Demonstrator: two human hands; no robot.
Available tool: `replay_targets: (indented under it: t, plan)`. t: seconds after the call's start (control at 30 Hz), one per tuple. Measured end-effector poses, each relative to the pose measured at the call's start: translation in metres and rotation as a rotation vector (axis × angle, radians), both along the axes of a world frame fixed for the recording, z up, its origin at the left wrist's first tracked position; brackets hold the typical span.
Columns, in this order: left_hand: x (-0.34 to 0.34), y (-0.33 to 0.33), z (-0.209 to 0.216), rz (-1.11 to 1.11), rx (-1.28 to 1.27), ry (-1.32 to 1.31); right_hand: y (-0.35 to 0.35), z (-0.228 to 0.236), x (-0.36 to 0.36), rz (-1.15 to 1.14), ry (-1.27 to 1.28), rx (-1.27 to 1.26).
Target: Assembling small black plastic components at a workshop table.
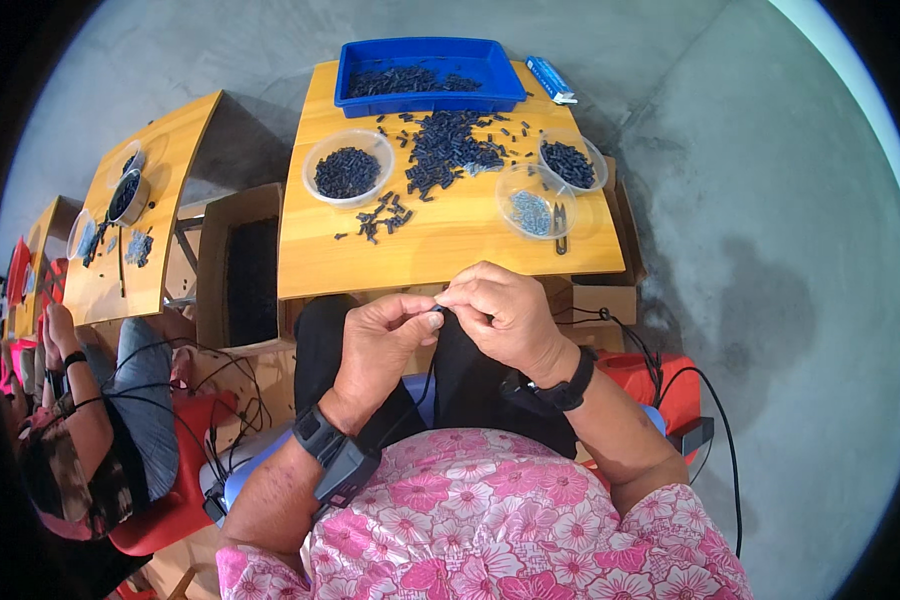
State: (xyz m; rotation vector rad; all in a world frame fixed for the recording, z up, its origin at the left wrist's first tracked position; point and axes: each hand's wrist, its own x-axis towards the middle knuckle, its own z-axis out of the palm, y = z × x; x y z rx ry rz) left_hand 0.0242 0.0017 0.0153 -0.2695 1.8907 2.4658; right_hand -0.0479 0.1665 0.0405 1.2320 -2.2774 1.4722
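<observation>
In front of my lap, my left hand (378,345) is closed in a pinch on a small black piece (438,309), mostly covered by the fingers. Against it, the thumb and forefinger of my right hand (505,312) are pinched together; what they hold is too small to make out. Beyond the hands stands a wooden table (440,250). A heap of short black cylindrical pieces (445,150) lies on it, with a smaller scatter (382,217) nearer me. A clear tub (536,202) of tiny bluish-grey parts has a pair of thread snips (560,230) at its right side.
A blue tray (510,90) with black pieces stands at the table's far edge, beside a blue-and-white box (550,80). Two round tubs (310,165) hold more pieces. Cardboard boxes (212,270) flank the table. Black cables (735,450) hang at both sides. Another person (95,420) sits at left.
</observation>
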Motion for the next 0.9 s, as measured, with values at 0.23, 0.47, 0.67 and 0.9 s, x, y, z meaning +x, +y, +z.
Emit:
replay_targets:
  t: [0.23, 0.47, 0.67, 0.9]
  plan:
    - [0.0006, 0.0002, -0.0078, 0.004, -0.077, -0.041, -0.0018, -0.0069, 0.0064, 0.004, 0.122, 0.187]
    - [0.0, 0.0002, -0.0062, -0.01, 0.073, -0.076, -0.0029, -0.0087, 0.0049, 0.027, -0.185, 0.077]
    - [0.0004, -0.0017, -0.0057, -0.025, 0.066, -0.076, -0.0048, -0.001, 0.0054, 0.035, -0.262, 0.036]
    - [0.0004, -0.001, -0.0096, -0.023, 0.071, -0.145, -0.0081, -0.0104, 0.0093, -0.027, 0.177, 0.144]
